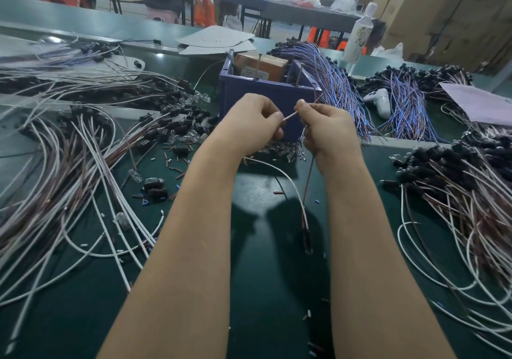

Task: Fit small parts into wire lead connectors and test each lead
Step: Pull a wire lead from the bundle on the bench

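Both hands are raised in front of the blue bin. My left hand pinches one end of a thin white wire end, and my right hand pinches the other end between thumb and forefinger. A white and a brown wire of this lead hang down below my hands to a black connector dangling above the green table. A heap of small clear parts lies on the table just under my hands.
Bundles of white and brown leads with black connectors lie at left and right. Blue and purple leads pile behind the bin. A white game controller and a bottle stand at back right. Loose sleeve bits litter the table.
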Tool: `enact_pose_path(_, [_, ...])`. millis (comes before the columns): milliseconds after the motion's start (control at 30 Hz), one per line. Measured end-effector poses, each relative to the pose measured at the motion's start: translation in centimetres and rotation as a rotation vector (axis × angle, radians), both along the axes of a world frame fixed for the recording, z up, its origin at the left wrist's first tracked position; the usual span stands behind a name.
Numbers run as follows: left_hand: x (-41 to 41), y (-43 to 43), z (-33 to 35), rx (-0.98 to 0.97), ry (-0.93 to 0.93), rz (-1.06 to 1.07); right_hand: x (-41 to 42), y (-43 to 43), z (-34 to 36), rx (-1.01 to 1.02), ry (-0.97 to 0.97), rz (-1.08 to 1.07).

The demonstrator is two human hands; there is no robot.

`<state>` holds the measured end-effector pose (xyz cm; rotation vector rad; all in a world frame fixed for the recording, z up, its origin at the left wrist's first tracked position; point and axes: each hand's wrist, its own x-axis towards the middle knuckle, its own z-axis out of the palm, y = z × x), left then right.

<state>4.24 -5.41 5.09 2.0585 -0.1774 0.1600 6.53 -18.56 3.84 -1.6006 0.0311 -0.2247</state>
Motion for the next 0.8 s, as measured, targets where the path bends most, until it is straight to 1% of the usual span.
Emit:
enact_pose_path(100, [-0.23,0.08,0.02,-0.005,-0.013,-0.01,-0.03,0.07,-0.05,0.115,0.037,0.04])
enact_pose_path(200, [-0.26,-0.02,0.02,0.007,-0.011,-0.02,-0.1,0.28,-0.26,0.173,0.054,0.049])
enact_pose_path(333, [-0.11,-0.06,-0.25,0.015,0.004,0.021,-0.04,0.45,-0.61,0.296,0.084,0.009])
enact_pose_path(400, [0.0,0.35,-0.35,-0.01,0.001,0.066,0.04,0.09,-0.69,0.322,0.107,-0.018])
enact_pose_path(533, [0.03,0.49,-0.37,-0.039,-0.005,0.114,-0.11,-0.15,-0.65,0.221,0.113,0.002])
enact_pose_path(667, [0.0,0.1,-0.44,0.012,-0.009,0.103,-0.15,0.41,-0.4,0.074,0.047,0.015])
enact_pose_path(800, [-0.1,0.09,-0.29,0.1,-0.028,0.073,-0.17,0.45,-0.42,0.035,0.026,-0.019])
